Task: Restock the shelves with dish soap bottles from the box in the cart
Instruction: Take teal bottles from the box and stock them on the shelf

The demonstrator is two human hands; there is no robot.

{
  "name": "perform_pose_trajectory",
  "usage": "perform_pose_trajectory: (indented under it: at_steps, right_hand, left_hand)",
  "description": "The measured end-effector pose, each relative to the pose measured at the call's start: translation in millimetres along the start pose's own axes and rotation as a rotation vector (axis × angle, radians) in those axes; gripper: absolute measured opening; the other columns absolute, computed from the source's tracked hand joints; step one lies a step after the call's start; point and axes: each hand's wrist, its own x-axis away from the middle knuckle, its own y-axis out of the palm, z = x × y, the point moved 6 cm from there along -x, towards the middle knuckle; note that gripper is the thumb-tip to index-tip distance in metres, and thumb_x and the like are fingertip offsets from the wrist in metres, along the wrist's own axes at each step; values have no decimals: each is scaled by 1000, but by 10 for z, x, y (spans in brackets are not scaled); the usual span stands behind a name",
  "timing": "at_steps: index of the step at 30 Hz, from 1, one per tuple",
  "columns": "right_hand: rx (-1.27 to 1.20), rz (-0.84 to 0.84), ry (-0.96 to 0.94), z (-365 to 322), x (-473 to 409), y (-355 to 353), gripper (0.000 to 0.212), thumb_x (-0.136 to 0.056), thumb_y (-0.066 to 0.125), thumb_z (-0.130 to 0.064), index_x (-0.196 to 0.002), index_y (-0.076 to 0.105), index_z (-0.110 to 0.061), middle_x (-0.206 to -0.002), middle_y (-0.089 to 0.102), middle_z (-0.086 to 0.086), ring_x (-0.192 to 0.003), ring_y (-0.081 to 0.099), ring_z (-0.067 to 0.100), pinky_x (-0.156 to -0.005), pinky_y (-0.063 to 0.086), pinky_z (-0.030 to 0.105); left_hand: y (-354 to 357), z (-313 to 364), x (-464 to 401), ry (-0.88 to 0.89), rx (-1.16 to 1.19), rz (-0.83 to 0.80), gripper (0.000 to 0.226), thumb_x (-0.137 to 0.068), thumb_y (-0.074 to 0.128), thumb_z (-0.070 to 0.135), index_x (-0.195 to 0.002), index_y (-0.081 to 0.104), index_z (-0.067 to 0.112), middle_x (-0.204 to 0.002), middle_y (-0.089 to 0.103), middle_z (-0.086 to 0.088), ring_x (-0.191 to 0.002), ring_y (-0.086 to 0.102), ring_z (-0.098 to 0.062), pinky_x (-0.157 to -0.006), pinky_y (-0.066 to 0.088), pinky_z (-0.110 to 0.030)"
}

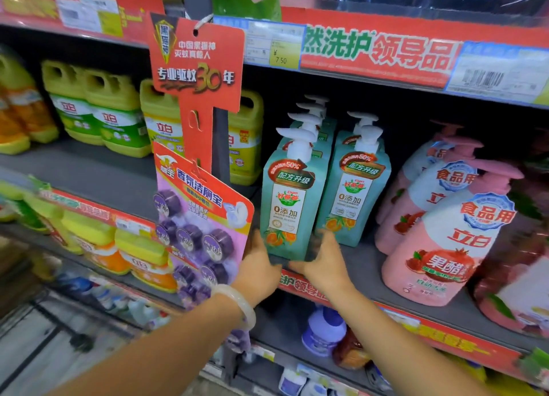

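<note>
We hold a teal plastic pump bottle of dish soap (292, 208) by its base at the front edge of the grey metal shelf (368, 265), upright — our left hand (258, 269) curls round its lower left corner, our right hand (322, 263) round the lower right. Behind it stands a file of the same teal bottles, and just beside it on the right a second teal row (353, 187), nearly touching. Close on the left hangs a red cardboard hanging strip (197, 74) carrying a pink card of purple toilet-cleaner discs (202, 217); the card overlaps our left wrist with its pale bangle (240, 302). Further right stand pink pump bottles (442, 247), with a bare stretch of shelf between them and the teal rows. Yellow-green handled jugs (98, 110) fill the left bay — bare shelf lies in front of them.
</note>
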Motion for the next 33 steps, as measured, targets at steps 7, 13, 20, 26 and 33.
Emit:
perform_pose_trajectory:
  at_steps: [7,13,20,26,33]
  right_hand:
    - [390,-21,12,-17,458,120,61,-73,78,-26,-126,48,-13,-120,48,7,-119,46,22,-97,40,30]
    - [681,-235,36,-268,1040,799,61,-74,74,-37,-125,49,-15,-126,50,10,-118,49,28,-94,44,33]
    - [822,-537,-103,-909,1650,2536,68,-75,71,-35,-131,41,-11,-132,47,13,-123,48,28,-95,42,30]
    - [832,-680,-410,-2054,2120,4208,51,-79,67,-33,-119,42,-12,-126,48,11,-118,49,30,-83,42,33]
    - [870,-854,-584,-2768,2492,5543,61,-79,72,-31,-127,38,-12,-129,40,11,-121,44,32,-93,44,42]
  left_hand:
    - [-13,-167,407,161,-23,-286,49,-83,61,2,-130,48,8,-126,57,-5,-120,53,-19,-98,38,-17]
    - [-483,-759,792,141,-206,-484,54,-76,66,18,-125,50,5,-122,58,-13,-117,55,-29,-98,45,-38]
    - [-1922,-1994,1287,117,-700,-273,59,-82,65,29,-131,39,8,-129,45,-14,-120,42,-32,-97,39,-39]
    - [-3563,-3129,1711,-141,-859,-38,56,-88,56,22,-137,32,9,-133,38,-13,-128,37,-33,-106,35,-42]
    - [-4762,-4052,2124,-419,-831,113,54,-80,59,20,-130,40,9,-128,45,-12,-122,43,-33,-101,41,-41]
